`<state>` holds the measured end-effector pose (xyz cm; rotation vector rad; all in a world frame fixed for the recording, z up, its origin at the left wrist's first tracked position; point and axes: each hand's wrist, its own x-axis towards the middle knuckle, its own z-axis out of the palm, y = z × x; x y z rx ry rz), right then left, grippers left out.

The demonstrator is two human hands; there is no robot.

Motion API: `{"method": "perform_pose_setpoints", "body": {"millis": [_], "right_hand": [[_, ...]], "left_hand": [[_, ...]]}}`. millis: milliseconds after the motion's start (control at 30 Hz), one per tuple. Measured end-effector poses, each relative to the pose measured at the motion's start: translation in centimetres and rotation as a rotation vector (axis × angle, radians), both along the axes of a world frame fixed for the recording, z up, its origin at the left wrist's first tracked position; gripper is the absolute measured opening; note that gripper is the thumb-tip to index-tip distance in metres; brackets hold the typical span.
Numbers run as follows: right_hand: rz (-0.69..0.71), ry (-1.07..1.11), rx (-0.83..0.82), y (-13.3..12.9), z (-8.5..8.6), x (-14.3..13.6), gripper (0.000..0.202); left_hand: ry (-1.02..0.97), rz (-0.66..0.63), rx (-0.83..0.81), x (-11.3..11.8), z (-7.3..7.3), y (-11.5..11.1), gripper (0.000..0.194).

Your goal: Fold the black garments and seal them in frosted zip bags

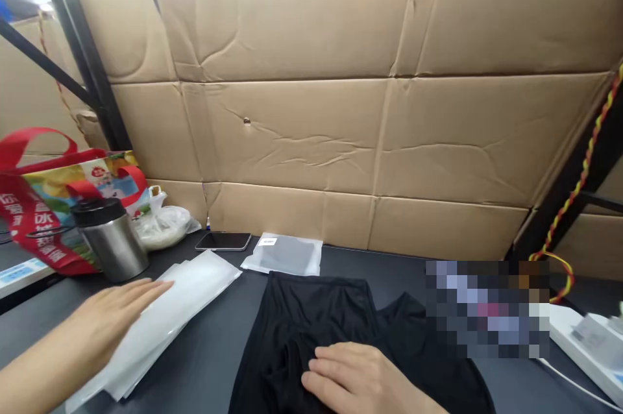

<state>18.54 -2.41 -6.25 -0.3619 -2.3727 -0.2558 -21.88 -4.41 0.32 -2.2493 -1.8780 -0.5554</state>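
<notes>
My left hand point(111, 313) lies with its fingers stretched out on a small stack of frosted plastic bags point(168, 310) at the left of the table. A black cloth garment point(321, 304), perhaps trousers or shorts, is spread out in front of me, its lower part cut off by the picture edge. On its bunched fabric rests my right hand point(357, 378), palm down with the fingers laid out. Behind the garment sits a flat frosted bag point(287, 255) with a white label and something dark inside.
A steel tumbler point(114, 245) with a black lid stands at left, before a red printed shopping bag point(53, 206) and a knotted plastic bag point(163, 226). Near the cardboard wall point(302, 115) lies a phone point(224, 242). A white power strip point(579, 342) is at right, beside a blurred-out patch.
</notes>
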Motion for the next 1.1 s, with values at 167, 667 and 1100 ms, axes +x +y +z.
{"method": "perform_pose_setpoints", "body": {"millis": [167,667,1100], "right_hand": [[0.049,0.1,-0.256,-1.1,2.0,0.5,0.028],[-0.438,0.595,-0.972,1.3,2.4,5.6,0.024],[-0.83,0.171,-0.667,0.6,3.6,6.6,0.016]], "left_hand": [[-0.284,-0.193,-0.449,13.4,-1.4,-0.6,0.034],[-0.64,-0.382,-0.605,17.2,-2.5,2.1,0.021],[-0.812,-0.244,-0.528,13.6,-3.8,6.2,0.03]]}}
